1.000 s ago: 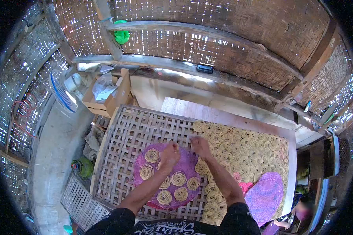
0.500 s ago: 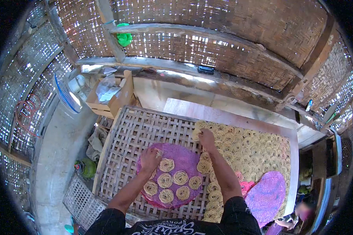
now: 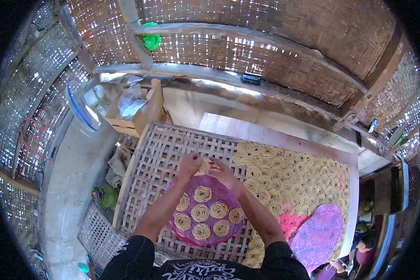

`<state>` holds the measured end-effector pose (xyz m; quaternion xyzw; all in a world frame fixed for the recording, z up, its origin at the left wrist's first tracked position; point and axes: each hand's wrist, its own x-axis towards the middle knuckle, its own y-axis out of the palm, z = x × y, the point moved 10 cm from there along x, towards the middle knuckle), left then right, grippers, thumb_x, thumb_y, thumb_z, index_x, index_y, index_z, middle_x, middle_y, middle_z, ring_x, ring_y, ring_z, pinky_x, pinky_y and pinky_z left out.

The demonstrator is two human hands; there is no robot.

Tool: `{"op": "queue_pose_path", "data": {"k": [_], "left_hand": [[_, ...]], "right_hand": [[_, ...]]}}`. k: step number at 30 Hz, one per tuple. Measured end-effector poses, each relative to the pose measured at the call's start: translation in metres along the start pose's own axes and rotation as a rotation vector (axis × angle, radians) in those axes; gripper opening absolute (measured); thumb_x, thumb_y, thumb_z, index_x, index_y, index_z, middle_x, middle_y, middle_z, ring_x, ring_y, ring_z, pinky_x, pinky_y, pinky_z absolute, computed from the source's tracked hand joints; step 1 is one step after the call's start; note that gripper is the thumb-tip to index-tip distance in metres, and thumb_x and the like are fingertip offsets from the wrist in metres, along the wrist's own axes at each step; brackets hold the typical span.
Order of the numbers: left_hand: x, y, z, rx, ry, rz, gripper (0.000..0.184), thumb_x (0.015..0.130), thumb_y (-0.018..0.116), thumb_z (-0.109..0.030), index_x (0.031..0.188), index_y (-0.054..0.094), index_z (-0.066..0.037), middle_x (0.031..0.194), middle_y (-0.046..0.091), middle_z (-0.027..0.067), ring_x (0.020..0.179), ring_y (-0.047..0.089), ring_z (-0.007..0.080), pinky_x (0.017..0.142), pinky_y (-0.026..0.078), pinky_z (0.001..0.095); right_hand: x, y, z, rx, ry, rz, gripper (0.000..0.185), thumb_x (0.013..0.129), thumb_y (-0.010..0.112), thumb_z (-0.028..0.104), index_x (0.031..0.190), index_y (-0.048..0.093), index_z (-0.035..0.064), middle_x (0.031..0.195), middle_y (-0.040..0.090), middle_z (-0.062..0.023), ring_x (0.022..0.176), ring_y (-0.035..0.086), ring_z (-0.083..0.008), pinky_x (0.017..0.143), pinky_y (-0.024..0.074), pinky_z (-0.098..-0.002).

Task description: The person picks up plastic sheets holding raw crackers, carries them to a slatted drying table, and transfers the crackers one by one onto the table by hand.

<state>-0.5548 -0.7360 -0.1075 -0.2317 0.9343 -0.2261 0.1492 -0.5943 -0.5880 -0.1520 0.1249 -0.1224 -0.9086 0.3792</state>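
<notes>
My left hand (image 3: pixel 190 165) is closed on a pale coiled noodle nest (image 3: pixel 202 168), just above the far edge of a round purple mat (image 3: pixel 214 189). My right hand (image 3: pixel 223 173) meets it from the other side, fingers pinched at the nest's right edge. Several more nests (image 3: pixel 200 213) lie spaced out on the mat, which rests on a woven bamboo lattice tray (image 3: pixel 163 144). To the right, close rows of pale nests (image 3: pixel 294 175) cover a wide area, with a few pink nests (image 3: pixel 288 224) near the front.
A second purple round mat (image 3: pixel 318 235) lies over the nests at front right. Beyond the tray stand a cardboard box (image 3: pixel 135 114) and a fan (image 3: pixel 83 108). A green gas cylinder (image 3: pixel 108 197) is on the left. Another person (image 3: pixel 361 249) is at lower right.
My left hand has lifted away from the mat's upper left with a nest. My right hand has moved left from the corner of the nest rows to meet it. The view has shifted slightly.
</notes>
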Motion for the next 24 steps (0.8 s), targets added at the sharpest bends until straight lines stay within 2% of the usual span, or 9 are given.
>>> {"op": "queue_pose_path", "data": {"k": [3, 4, 7, 12, 16, 19, 20, 23, 24], "left_hand": [[0.039, 0.051, 0.019, -0.164, 0.018, 0.105, 0.027, 0.082, 0.061, -0.024, 0.091, 0.068, 0.001, 0.075, 0.068, 0.0084, 0.073, 0.063, 0.0154, 0.067, 0.049, 0.0319], [0.052, 0.071, 0.027, -0.245, 0.022, 0.195, 0.027, 0.079, 0.064, -0.020, 0.094, 0.068, 0.003, 0.078, 0.068, 0.0060, 0.074, 0.061, 0.0128, 0.070, 0.050, 0.0294], [0.083, 0.121, 0.053, -0.464, -0.052, 0.190, 0.031, 0.076, 0.067, -0.015, 0.102, 0.067, 0.002, 0.086, 0.068, 0.0066, 0.078, 0.062, 0.0132, 0.074, 0.050, 0.0282], [0.088, 0.123, -0.018, -0.152, 0.097, 0.050, 0.046, 0.072, 0.060, -0.004, 0.118, 0.061, 0.002, 0.108, 0.067, 0.0198, 0.101, 0.065, 0.0274, 0.090, 0.050, 0.0342], [0.103, 0.130, -0.035, -0.115, 0.232, 0.069, 0.057, 0.077, 0.060, -0.006, 0.133, 0.051, -0.002, 0.121, 0.062, 0.0208, 0.114, 0.059, 0.0300, 0.099, 0.045, 0.0357], [0.061, 0.087, -0.062, 0.119, 0.514, -0.080, 0.055, 0.077, 0.062, -0.005, 0.131, 0.054, -0.004, 0.126, 0.059, 0.0178, 0.121, 0.053, 0.0307, 0.103, 0.041, 0.0384], [0.050, 0.075, -0.053, 0.096, 0.480, -0.066, 0.056, 0.075, 0.063, -0.003, 0.130, 0.056, -0.008, 0.131, 0.056, 0.0163, 0.126, 0.049, 0.0305, 0.107, 0.038, 0.0401], [-0.016, 0.041, -0.024, 0.357, 0.515, 0.060, 0.056, 0.074, 0.065, -0.004, 0.129, 0.059, -0.012, 0.132, 0.056, 0.0163, 0.124, 0.051, 0.0293, 0.108, 0.038, 0.0401], [-0.036, 0.036, -0.010, 0.351, 0.512, 0.223, 0.058, 0.071, 0.070, -0.009, 0.128, 0.059, -0.013, 0.134, 0.054, 0.0182, 0.128, 0.049, 0.0270, 0.110, 0.036, 0.0395]], "right_hand": [[0.010, -0.021, 0.017, 0.214, -0.011, 0.107, 0.054, 0.081, 0.076, 0.014, 0.127, 0.051, 0.0020, 0.106, 0.063, -0.0086, 0.091, 0.064, -0.0185, 0.075, 0.0542, -0.0321], [0.016, -0.050, 0.000, 0.137, 0.141, -0.095, 0.043, 0.082, 0.075, 0.013, 0.119, 0.057, 0.0003, 0.096, 0.064, -0.0069, 0.079, 0.063, -0.0142, 0.066, 0.0533, -0.0279], [0.026, -0.102, 0.016, -0.257, 0.106, -0.336, 0.027, 0.083, 0.072, 0.012, 0.105, 0.062, -0.0005, 0.089, 0.065, -0.0058, 0.074, 0.062, -0.0132, 0.059, 0.0506, -0.0248], [0.048, -0.142, 0.061, -0.946, -0.193, -0.589, 0.021, 0.082, 0.066, 0.015, 0.099, 0.066, 0.0029, 0.087, 0.067, -0.0118, 0.079, 0.065, -0.0250, 0.071, 0.0516, -0.0343], [0.046, -0.134, 0.095, -1.230, -0.318, -0.652, 0.022, 0.081, 0.064, 0.015, 0.101, 0.067, 0.0072, 0.093, 0.066, -0.0153, 0.088, 0.064, -0.0324, 0.078, 0.0518, -0.0392], [0.024, -0.123, 0.110, -1.307, -0.374, -0.703, 0.024, 0.082, 0.064, 0.018, 0.104, 0.067, 0.0101, 0.096, 0.066, -0.0152, 0.092, 0.064, -0.0331, 0.083, 0.0510, -0.0405], [0.013, -0.116, 0.111, -1.303, -0.377, -0.713, 0.025, 0.082, 0.063, 0.020, 0.105, 0.067, 0.0110, 0.097, 0.066, -0.0149, 0.093, 0.063, -0.0328, 0.084, 0.0506, -0.0408], [-0.016, -0.068, 0.076, -1.277, -0.348, -0.388, 0.034, 0.082, 0.065, 0.025, 0.113, 0.065, 0.0133, 0.101, 0.065, -0.0154, 0.096, 0.063, -0.0323, 0.090, 0.0484, -0.0430], [-0.019, -0.043, 0.046, -1.318, -0.232, -0.069, 0.049, 0.074, 0.073, 0.023, 0.121, 0.062, 0.0150, 0.119, 0.058, -0.0203, 0.108, 0.059, -0.0300, 0.094, 0.0467, -0.0435]]}}
